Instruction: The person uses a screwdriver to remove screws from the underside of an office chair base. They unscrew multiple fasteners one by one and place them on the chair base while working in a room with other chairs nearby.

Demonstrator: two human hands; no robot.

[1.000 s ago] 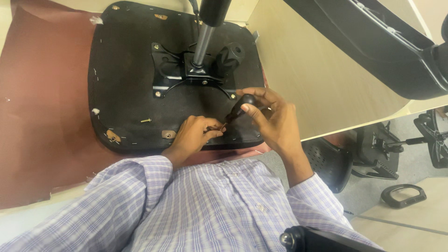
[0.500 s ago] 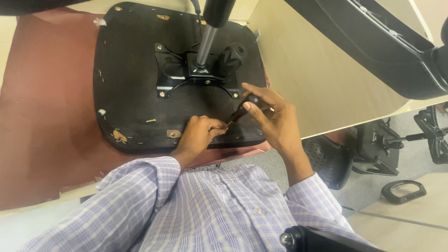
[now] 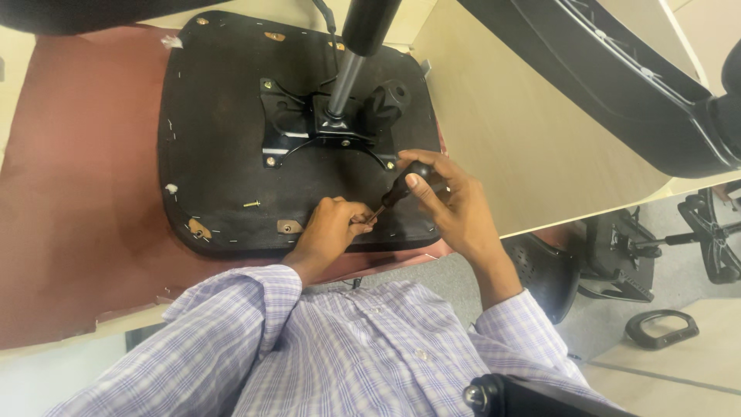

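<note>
While your right hand (image 3: pixel 451 205) was clamped on the screwdriver (image 3: pixel 401 184) and your left hand (image 3: pixel 333 228) pinched its tip at the near edge of the upturned seat base (image 3: pixel 216 139) on the worktop (image 3: pixel 532 123), a slip could have jabbed your fingers.

From my remote view, the screwdriver (image 3: pixel 403 185) tip is hidden beneath the left hand (image 3: pixel 333 228), so I cannot tell what it engages. The right hand (image 3: pixel 451 205) covers part of the handle in its grip. The gas cylinder (image 3: pixel 363 38) is cut off by the top edge. The small screw (image 3: pixel 252 204) on the seat base (image 3: pixel 208 139) is too small to resolve.
</note>
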